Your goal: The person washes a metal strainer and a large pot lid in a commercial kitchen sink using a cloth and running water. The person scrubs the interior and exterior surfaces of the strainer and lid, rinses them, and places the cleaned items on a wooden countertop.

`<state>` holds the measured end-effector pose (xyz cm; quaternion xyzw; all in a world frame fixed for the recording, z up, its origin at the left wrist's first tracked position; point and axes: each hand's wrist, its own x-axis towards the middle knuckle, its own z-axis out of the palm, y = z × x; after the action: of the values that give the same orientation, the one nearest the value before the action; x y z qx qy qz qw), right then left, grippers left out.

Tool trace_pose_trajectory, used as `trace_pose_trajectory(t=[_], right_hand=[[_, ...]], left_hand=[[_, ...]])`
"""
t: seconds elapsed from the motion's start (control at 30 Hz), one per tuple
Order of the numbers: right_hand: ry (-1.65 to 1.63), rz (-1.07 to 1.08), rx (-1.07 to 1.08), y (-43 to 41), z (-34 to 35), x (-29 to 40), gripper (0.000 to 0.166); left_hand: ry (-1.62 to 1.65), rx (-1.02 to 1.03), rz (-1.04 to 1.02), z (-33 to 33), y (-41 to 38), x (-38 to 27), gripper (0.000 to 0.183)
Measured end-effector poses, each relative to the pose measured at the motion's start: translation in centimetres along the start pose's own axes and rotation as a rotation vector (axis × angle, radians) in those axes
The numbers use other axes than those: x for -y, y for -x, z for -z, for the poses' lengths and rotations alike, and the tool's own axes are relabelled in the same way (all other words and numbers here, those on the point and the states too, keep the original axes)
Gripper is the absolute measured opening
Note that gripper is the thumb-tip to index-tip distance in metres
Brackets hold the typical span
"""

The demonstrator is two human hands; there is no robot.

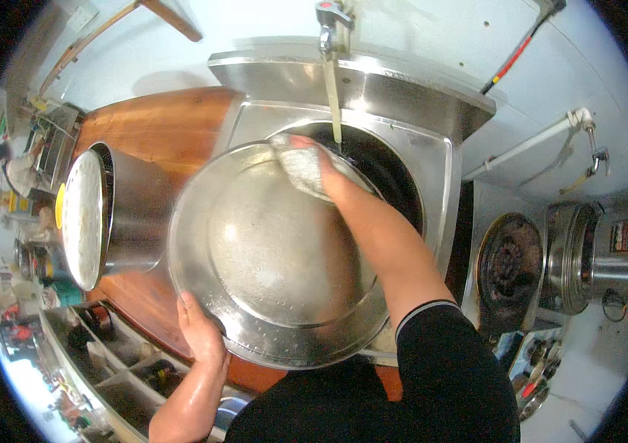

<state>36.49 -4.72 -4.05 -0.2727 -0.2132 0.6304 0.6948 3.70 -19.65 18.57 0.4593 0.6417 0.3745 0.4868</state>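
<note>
A large round stainless-steel basin (281, 249), wet with drops, is held tilted over the near left part of a sink (402, 166). I cannot tell which side of it faces me. My left hand (201, 332) grips its lower left rim, thumb on the near face and fingers hidden behind. At the upper edge, my right hand (314, 158) presses a whitish cloth (298, 166) against the metal. The cloth covers most of that hand's fingers. Just beyond it, a faucet (329, 41) points its long pale spout extension (334, 105) down into the dark round bowl of the sink.
A tall metal pot (136, 210) with a lid (84, 221) stands left on a wooden counter (164, 122). Divided bins (120, 354) line the counter's near edge. A burner stove (510, 266) and more pots (566, 257) are right. Another person (23, 171) is far left.
</note>
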Motion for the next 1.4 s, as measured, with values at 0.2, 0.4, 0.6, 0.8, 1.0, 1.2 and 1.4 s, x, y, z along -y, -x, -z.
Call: trace_pose_trajectory(t=[0.2,0.4,0.6,0.8,1.0,1.2,1.4], right_hand=[[0.699,0.375,0.077,8.3,-8.0,-0.6,0.022],[1.181,0.274,-0.249,18.9,-3.0,2.1,0.029],[0.576,-0.046,-0.303,10.2,6.6,3.8,0.019],[0.883,0.132,-0.243,2.3,-3.0,2.8,0.034],[1.179,0.314,-0.261,0.6,-3.8,1.7,0.033],[0.807,0.437,-0.104,5.2,-7.0,-0.6,0.034],[1.167,0.437,-0.360,11.2,-6.9,1.7,0.035]], left_hand=[[0.001,-0.024,0.017,0.5,-0.8,-0.9,0.045],[-0.059,0.050,-0.044,0.4,-1.6,-0.9,0.042],[-0.062,-0.013,-0.070,-0.1,-2.0,-2.1,0.040],[-0.272,0.055,-0.176,-0.3,-2.1,-5.5,0.040],[-0.231,0.083,-0.191,-0.7,-2.3,-6.5,0.042],[-0.377,0.116,-0.264,-1.5,-3.0,-9.2,0.042],[-0.439,0.147,-0.251,-2.7,-3.0,-10.7,0.038]])
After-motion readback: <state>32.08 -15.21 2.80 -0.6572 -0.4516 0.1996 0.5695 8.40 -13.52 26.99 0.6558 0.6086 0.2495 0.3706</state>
